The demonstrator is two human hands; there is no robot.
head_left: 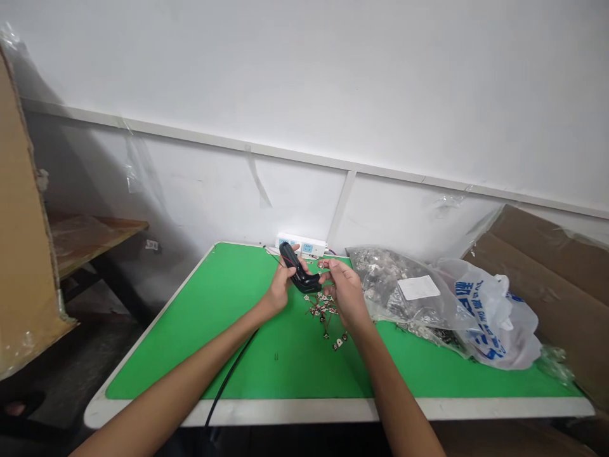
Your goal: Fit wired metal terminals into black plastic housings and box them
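Note:
My left hand (281, 284) is wrapped round a black, curved plastic piece (299, 277), held tilted above the table; it looks like a handle housing, its exact kind unclear. Thin reddish wire shows along it. Close to its lower right end, my right hand (346, 287) has thumb and fingers pinched together. A small part (324, 263) shows at those fingertips, too small to name. Below the hands lie several small white and dark parts with short brown wires (325, 307), loosely scattered on the green table top (200, 317).
A white power strip (311, 246) stands against the wall at the table's back edge. On the right lie a large clear bag of parts (380, 276) with a white label and a white plastic bag (499, 317). A black cable (228, 381) hangs over the front edge. Cardboard (547, 273) leans at right.

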